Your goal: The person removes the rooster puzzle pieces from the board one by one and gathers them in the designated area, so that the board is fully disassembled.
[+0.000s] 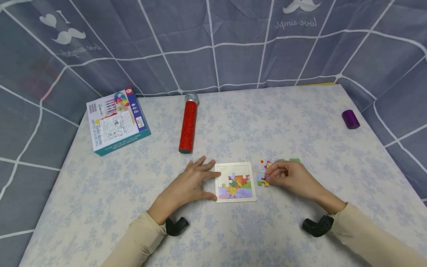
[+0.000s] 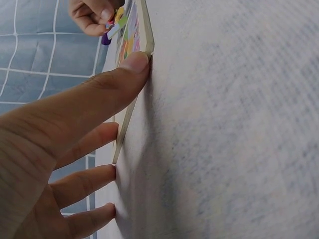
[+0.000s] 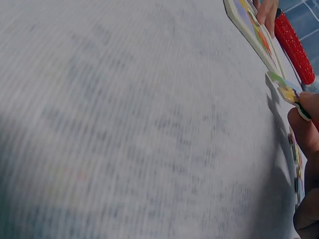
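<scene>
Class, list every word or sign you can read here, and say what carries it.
"FIVE SETS OF COLUMN BEADED BOXES": box, teal side.
"love simple", mirrored, twice: grey-blue cloth.
"I", beside a heart and above a moustache: same cloth, left.
Box's other print: mostly too small to read.

A narrow strip of tablecloth (image 1: 247, 122) separates the jigsaw piece (image 1: 261, 180) in the right hand (image 1: 295, 178) from the puzzle tray (image 1: 237, 200), whose low rim borders that gap. The left hand (image 1: 190, 184) blocks the tray's left edge. Loose jigsaw pieces (image 1: 264, 163) crowd the right side. Past the tray, a wide lane opens between the red glitter microphone (image 1: 188, 124) and purple cylinder (image 1: 350, 119).
</scene>
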Demonstrator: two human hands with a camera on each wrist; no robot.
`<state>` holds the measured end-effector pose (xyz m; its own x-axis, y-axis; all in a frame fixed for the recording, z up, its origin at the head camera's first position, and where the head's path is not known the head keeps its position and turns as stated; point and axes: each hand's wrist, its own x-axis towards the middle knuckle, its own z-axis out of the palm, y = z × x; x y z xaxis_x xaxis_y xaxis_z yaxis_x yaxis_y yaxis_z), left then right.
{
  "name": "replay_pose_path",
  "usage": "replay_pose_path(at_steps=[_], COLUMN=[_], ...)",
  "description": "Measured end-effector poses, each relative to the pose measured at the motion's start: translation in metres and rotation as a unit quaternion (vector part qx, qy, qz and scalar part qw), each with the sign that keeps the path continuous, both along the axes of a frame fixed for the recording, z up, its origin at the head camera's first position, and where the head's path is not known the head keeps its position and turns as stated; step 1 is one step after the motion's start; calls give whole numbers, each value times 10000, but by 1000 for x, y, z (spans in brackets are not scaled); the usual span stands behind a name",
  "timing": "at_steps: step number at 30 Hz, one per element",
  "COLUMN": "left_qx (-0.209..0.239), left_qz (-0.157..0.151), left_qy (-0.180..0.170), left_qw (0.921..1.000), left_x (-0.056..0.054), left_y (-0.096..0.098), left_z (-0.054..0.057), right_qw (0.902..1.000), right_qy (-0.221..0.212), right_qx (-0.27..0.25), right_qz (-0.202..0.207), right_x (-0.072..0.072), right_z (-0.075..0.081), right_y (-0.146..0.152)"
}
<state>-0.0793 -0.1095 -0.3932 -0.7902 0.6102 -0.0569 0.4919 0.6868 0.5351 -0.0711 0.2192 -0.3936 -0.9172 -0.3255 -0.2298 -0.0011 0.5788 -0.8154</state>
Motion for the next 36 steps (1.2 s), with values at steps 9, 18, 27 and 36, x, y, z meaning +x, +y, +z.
replay_pose_path(at_steps=[9,18,27,36], left_qx=[34,45,49,23], left_qz=[-10,7,20,-7], left_qy=[-12,11,26,32], left_qw=[10000,10000,10000,10000], left_x=[0,0,1,-1], left_y=[-1,-1,-1,1], left_z=[-1,0,0,1], right_qw=[9973,9971,9933,9820], right_qy=[258,112,383,489], right_qx=[639,607,917,1663], right_qz=[-263,-453,-593,-756], right_x=[3,3,4,5], right_z=[0,0,1,8], right_y=[10,10,7,-1])
